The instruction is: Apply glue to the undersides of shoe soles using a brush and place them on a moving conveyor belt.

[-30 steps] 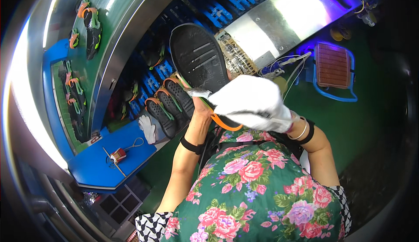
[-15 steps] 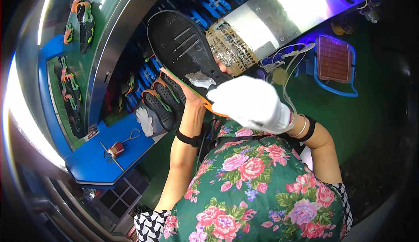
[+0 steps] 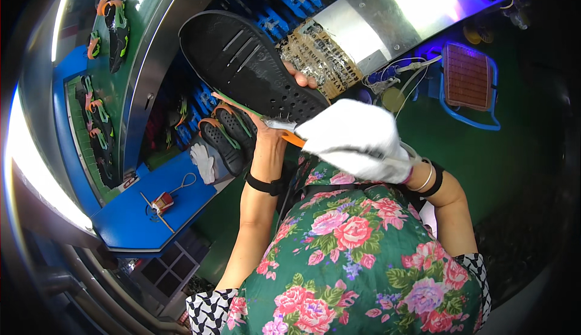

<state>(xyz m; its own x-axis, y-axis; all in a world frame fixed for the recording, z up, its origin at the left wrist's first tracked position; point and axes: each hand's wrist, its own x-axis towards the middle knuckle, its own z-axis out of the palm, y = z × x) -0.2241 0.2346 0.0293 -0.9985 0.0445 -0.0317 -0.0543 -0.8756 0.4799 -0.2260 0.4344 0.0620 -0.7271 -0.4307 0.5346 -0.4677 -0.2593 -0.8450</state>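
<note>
My bare left hand [image 3: 268, 139] grips a black shoe [image 3: 233, 54] from beneath, its fingertips curling over the far edge. The shoe's inner footbed faces up, with slots at the toe end and small holes toward the heel. Orange and green straps show along its near side. My right hand [image 3: 357, 138], in a white glove, is closed around a small flat brush-like tool [image 3: 281, 125] with a pale tip. That tip sits at the shoe's near edge, by the straps. The glove hides the tool's handle and covers part of the heel.
Several black clogs [image 3: 221, 144] stand to the left, beside a white glove [image 3: 203, 162] on a blue table [image 3: 136, 217]. A red-wrapped item [image 3: 162, 203] lies there too. More shoes ride the green belt [image 3: 139, 20]. At right are a metal ledge [image 3: 363, 26] and a stool [image 3: 466, 78].
The shoe has shifted left and slightly up. The brush-like tool has moved from the footbed's surface down to its near edge, uncovering the heel holes.
</note>
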